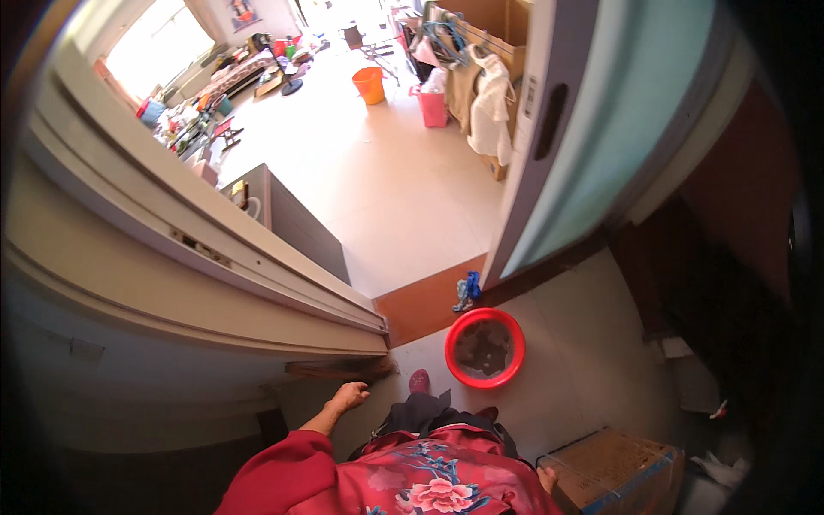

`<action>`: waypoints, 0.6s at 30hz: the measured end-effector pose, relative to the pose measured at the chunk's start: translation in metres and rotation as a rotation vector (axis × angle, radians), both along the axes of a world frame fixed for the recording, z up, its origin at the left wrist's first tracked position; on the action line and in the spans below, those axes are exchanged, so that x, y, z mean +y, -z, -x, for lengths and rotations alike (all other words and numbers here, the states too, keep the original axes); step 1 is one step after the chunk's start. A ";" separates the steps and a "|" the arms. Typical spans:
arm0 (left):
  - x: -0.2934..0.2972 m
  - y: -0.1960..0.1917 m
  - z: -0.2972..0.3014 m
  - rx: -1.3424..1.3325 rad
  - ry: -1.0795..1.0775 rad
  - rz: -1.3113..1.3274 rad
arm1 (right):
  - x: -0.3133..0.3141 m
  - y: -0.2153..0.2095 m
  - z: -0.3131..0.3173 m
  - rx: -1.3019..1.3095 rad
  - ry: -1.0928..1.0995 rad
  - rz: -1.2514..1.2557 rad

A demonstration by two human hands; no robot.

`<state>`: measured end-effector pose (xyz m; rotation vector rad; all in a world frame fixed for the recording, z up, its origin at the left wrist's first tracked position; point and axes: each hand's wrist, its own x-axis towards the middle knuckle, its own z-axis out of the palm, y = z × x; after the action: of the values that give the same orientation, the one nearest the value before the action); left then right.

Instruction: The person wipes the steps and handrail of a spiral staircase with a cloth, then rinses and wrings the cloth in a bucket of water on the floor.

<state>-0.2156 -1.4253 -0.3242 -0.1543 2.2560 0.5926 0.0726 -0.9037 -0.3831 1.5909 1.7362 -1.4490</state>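
Note:
My left hand (pixel 349 396) hangs low at my side with loosely curled fingers and nothing in it, close to the foot of the pale door frame (pixel 257 275). Only a sliver of my right hand (pixel 547 479) shows past my red flowered top, next to a cardboard box (pixel 614 468); whether it holds anything is hidden. A red basin (pixel 485 347) with murky water sits on the floor just ahead of my pink shoe (pixel 420 380).
A teal glass door (pixel 601 129) stands open on the right. A blue cloth (pixel 466 292) lies on the brown threshold. Beyond are a grey cabinet (pixel 292 223), an orange bucket (pixel 370 84), a pink bin (pixel 432 106) and hanging clothes (pixel 489 103).

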 end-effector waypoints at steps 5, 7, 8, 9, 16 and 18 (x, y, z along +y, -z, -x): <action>-0.021 0.015 0.009 -0.056 -0.073 -0.085 | -0.019 0.005 0.020 0.006 0.195 0.198; -0.033 0.026 0.015 -0.063 -0.035 -0.064 | -0.027 0.008 0.032 0.046 0.320 0.250; -0.040 0.029 0.019 -0.065 -0.006 -0.042 | -0.030 0.011 0.038 0.062 0.377 0.277; -0.042 0.031 0.027 -0.066 0.032 -0.025 | -0.032 0.012 0.042 0.081 0.441 0.299; -0.052 0.037 0.040 0.024 -0.108 -0.091 | -0.024 0.030 0.055 0.148 0.765 0.472; -0.048 0.030 0.043 0.049 -0.098 -0.066 | -0.016 0.032 0.045 0.172 0.872 0.520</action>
<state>-0.2581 -1.4738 -0.3545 -0.2206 2.2825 0.7295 0.0276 -0.9202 -0.4149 2.0257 0.5783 -2.2271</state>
